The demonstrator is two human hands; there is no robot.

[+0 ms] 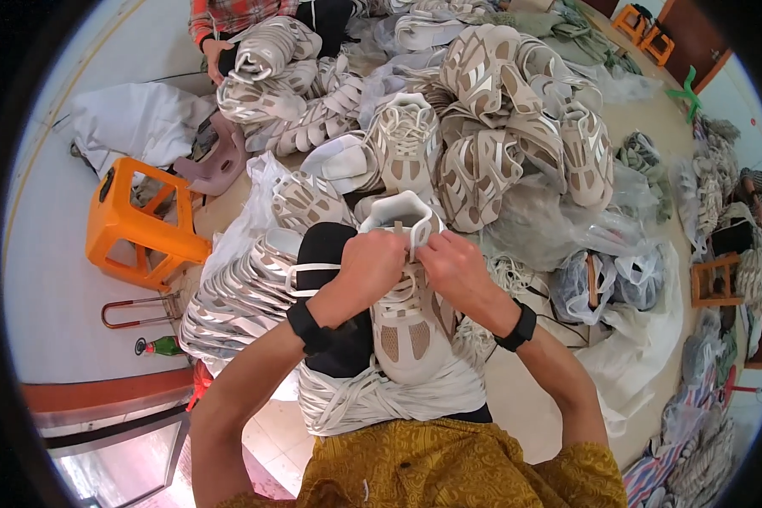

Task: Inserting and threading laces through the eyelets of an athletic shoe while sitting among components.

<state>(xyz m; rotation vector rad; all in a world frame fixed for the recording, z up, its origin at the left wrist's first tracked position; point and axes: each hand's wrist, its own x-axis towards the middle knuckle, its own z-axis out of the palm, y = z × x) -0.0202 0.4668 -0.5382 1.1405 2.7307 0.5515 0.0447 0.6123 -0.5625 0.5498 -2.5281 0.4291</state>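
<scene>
A beige and brown sneaker upper (405,343) lies on my lap, toe toward me and its pale collar opening away from me. My left hand (371,267) is closed at the top of the lacing, with a white shoelace (315,267) trailing from it leftward across my black trouser leg. At the other side of the opening, my right hand (455,269) pinches the eyelet edge of the upper. The fingertips of both hands nearly meet over the tongue, and they partly hide what they grip. A thick bundle of white laces (389,402) rests across my lap below the toe.
Stacked sneaker uppers (237,296) stand by my left leg; more uppers (483,169) are heaped ahead. An orange stool (135,224) is at the left. A co-worker's hand (216,57) touches uppers at the far left. Plastic bags (597,284) lie at the right.
</scene>
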